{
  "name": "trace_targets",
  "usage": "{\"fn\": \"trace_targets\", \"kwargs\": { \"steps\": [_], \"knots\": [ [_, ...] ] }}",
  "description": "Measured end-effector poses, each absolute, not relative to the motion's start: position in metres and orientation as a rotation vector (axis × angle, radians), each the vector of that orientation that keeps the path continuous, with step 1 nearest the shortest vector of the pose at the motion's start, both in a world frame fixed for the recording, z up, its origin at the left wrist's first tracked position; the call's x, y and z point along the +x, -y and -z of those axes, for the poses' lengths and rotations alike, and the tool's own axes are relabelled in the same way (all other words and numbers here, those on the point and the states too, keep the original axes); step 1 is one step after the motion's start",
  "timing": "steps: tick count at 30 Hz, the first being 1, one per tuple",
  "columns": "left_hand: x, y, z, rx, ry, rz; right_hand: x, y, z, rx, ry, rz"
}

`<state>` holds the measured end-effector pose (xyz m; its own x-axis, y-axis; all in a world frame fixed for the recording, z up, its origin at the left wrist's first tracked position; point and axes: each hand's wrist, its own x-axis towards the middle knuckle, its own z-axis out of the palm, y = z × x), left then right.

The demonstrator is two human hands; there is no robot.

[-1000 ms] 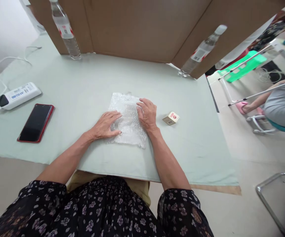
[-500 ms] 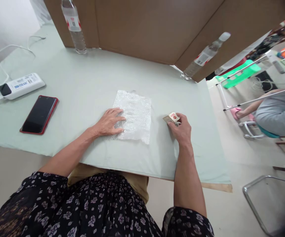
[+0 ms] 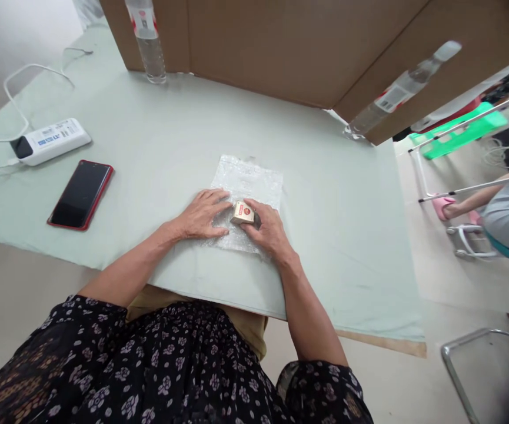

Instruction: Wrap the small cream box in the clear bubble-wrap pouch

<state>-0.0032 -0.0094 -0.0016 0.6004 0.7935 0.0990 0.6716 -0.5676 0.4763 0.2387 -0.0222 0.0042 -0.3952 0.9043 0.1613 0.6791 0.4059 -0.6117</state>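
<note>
A sheet of clear bubble wrap [image 3: 254,176] lies flat on the pale green cloth in front of me. My right hand [image 3: 268,228] grips a small cream-coloured box [image 3: 242,212] with red print, thumb on the near side and fingers on the far side. The box is over the middle of the wrap; whether it rests on it I cannot tell. On the wrap's left edge lies my left hand [image 3: 205,217], fingers spread, with its fingertips just left of the box and nothing held.
At the left are a black phone [image 3: 81,194] in a red case and a white power bank [image 3: 55,141] with cables. A cardboard panel [image 3: 272,47] stands behind, with one water bottle [image 3: 150,50] at its left and another bottle [image 3: 395,97] at its right. A person sits beyond.
My right hand has carried the small box leftward from beside the bubble wrap to over its middle. My left hand stays at the wrap's left edge. The view has shifted slightly.
</note>
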Motion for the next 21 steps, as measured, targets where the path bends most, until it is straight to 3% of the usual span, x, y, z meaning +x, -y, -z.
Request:
{"fn": "trace_targets", "kwargs": {
  "steps": [21],
  "knots": [
    [-0.0078,0.0065,0.0027,2.409,-1.136,-0.443,0.2392,0.0225,0.0073,-1.362,2.176,-0.594]
  ]
}}
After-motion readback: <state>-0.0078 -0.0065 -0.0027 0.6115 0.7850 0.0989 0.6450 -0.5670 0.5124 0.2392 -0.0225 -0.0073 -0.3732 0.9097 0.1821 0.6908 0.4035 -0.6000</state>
